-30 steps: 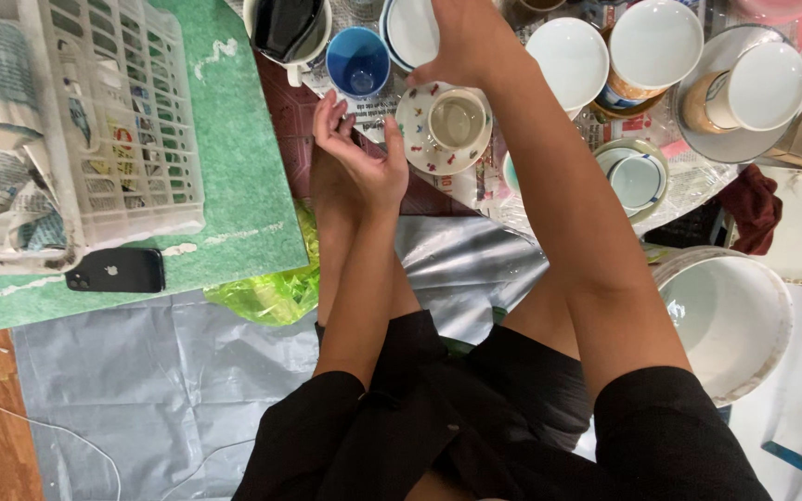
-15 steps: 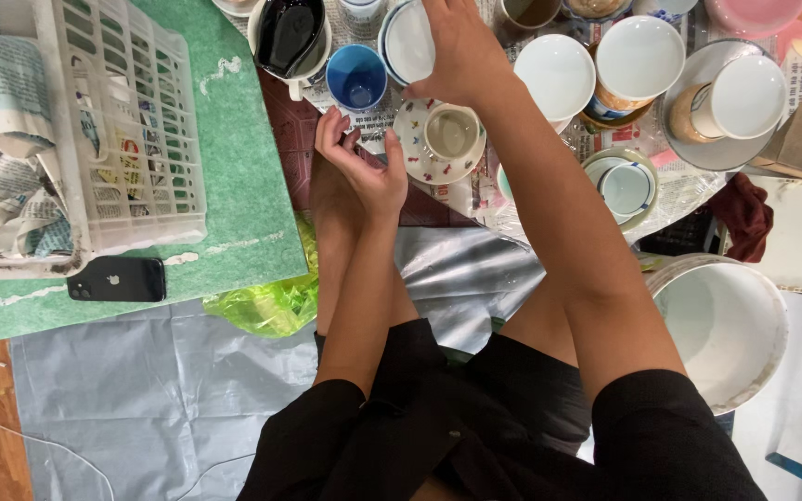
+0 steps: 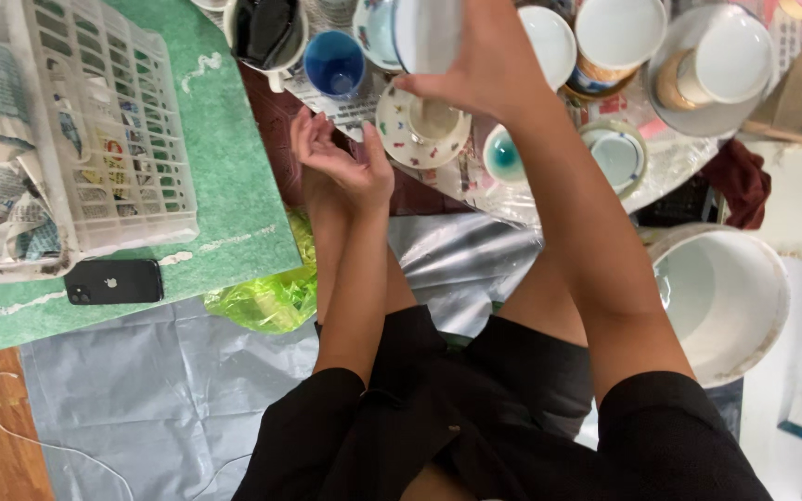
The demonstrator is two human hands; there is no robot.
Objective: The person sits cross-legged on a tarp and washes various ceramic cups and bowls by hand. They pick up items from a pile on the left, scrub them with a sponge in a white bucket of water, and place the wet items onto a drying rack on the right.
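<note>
Right hand (image 3: 489,65) raised, fingers closed around the rim of a glossy white bowl (image 3: 424,32), held tilted on edge above a patterned saucer (image 3: 399,139) with a small cup on it. Left hand (image 3: 345,162) empty, palm up, fingers loosely curled and half open, just beside that saucer. Around them on the newspaper-covered counter (image 3: 475,186): a round blue cup (image 3: 334,65), a black mug (image 3: 266,32), a small turquoise-glazed bowl (image 3: 503,158), several smooth white bowls. Further left, a white plastic lattice basket (image 3: 104,130) on a green mat (image 3: 234,186), beside a flat black phone (image 3: 113,281). Lower right, a large white bucket (image 3: 726,297). Crinkled grey sheeting (image 3: 122,399) below.
</note>
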